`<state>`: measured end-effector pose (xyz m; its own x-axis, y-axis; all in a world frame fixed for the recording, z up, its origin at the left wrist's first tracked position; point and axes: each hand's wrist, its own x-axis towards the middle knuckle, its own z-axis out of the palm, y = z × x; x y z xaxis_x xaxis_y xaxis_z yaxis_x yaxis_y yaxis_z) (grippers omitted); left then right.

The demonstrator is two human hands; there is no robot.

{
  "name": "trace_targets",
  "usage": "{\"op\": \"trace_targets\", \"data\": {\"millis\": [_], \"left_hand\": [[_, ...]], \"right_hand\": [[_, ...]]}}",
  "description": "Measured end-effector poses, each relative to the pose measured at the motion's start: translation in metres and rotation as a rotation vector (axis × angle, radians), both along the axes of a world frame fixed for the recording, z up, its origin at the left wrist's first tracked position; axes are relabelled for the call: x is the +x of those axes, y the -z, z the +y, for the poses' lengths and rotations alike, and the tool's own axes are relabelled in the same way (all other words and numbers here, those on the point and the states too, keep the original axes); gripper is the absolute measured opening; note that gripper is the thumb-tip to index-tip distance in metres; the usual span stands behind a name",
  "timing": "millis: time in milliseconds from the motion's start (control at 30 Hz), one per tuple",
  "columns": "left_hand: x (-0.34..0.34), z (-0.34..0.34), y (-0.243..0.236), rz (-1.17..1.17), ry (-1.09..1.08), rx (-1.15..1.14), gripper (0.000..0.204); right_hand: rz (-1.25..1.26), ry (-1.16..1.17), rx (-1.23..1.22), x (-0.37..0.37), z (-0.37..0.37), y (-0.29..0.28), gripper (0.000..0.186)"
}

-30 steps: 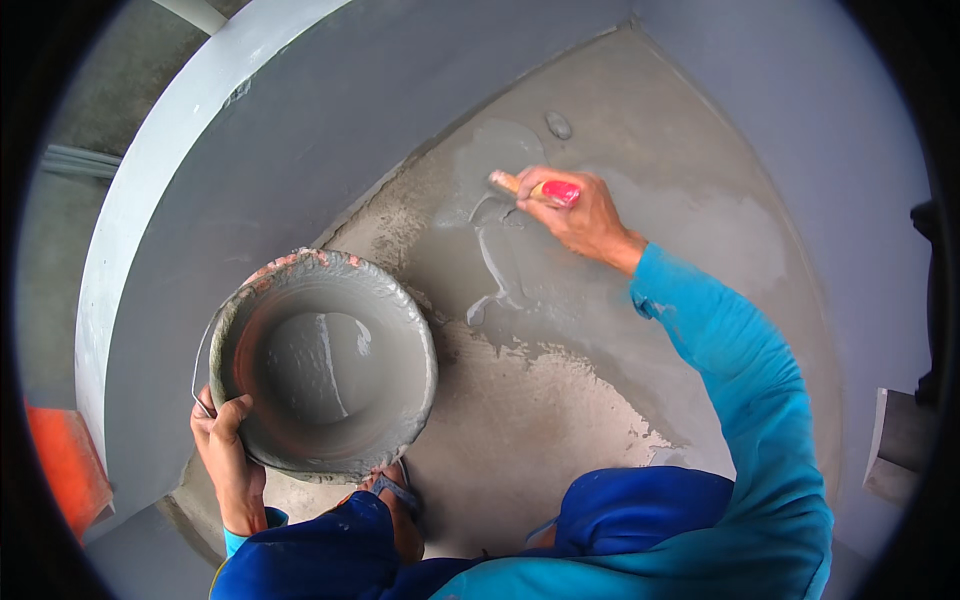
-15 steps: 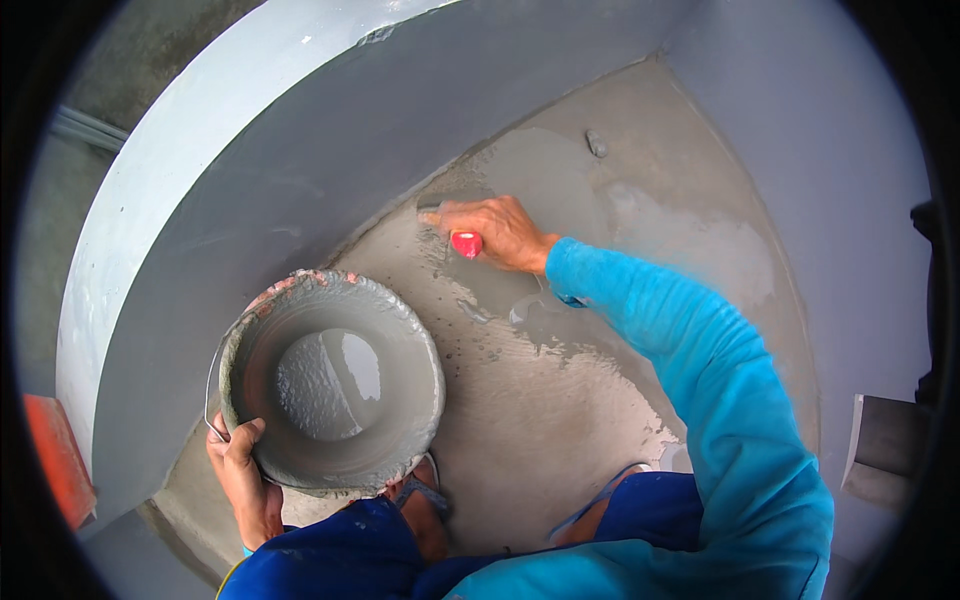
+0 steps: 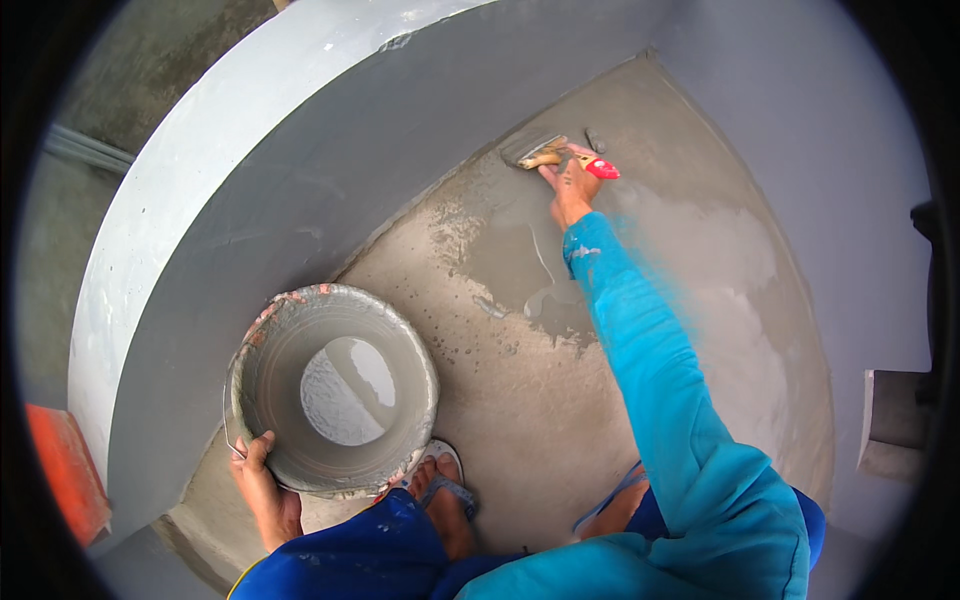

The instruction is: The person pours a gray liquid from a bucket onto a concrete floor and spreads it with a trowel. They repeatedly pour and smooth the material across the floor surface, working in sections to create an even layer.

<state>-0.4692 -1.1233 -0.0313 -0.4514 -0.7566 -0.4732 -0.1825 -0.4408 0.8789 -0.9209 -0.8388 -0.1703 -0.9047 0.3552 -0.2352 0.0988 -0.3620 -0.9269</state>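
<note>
My left hand (image 3: 265, 492) grips the near-left rim of a round bucket (image 3: 405, 440), its thumb over the edge and its fingers underneath. Inside the bucket lies a pool of grey slurry (image 3: 335, 405), and dried grey crust coats the rim. Out ahead, my right hand (image 3: 572, 188) is closed around a wide paintbrush (image 3: 602, 168) with a red-tipped handle. The brush's bristles rest on the floor near the foot of the left wall. Wet grey coating (image 3: 520, 240) spreads over the floor around and below the brush.
A low curved wall (image 3: 300, 190) with a pale top borders the floor on the left. Another grey wall (image 3: 800, 130) rises on the right. Small lumps (image 3: 490, 307) lie on the floor. My sandalled feet (image 3: 440, 490) stand near the bucket. An orange object (image 3: 65, 470) is outside the wall.
My right hand has moved the paintbrush farther away and to the right, with the arm now stretched out. The bucket has shifted slightly in view, still held by my left hand.
</note>
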Motion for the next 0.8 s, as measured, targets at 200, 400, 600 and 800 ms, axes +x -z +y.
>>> {"op": "trace_targets", "data": {"millis": [200,400,600,800], "left_hand": [[0.015,-0.002,0.011,-0.013,-0.08,0.046,0.033],[0.024,0.001,0.022,0.012,-0.079,0.069,0.035],[0.04,-0.006,0.024,0.059,-0.103,0.052,0.034],[0.069,-0.013,0.026,-0.013,-0.148,0.025,0.029]], "right_hand": [[-0.114,-0.45,-0.179,0.13,-0.09,0.016,0.013],[-0.074,-0.358,-0.149,0.075,-0.034,-0.001,0.014],[0.049,0.166,-0.193,0.021,-0.012,-0.008,0.02],[-0.16,-0.492,-0.154,0.131,-0.073,0.002,0.011]]}}
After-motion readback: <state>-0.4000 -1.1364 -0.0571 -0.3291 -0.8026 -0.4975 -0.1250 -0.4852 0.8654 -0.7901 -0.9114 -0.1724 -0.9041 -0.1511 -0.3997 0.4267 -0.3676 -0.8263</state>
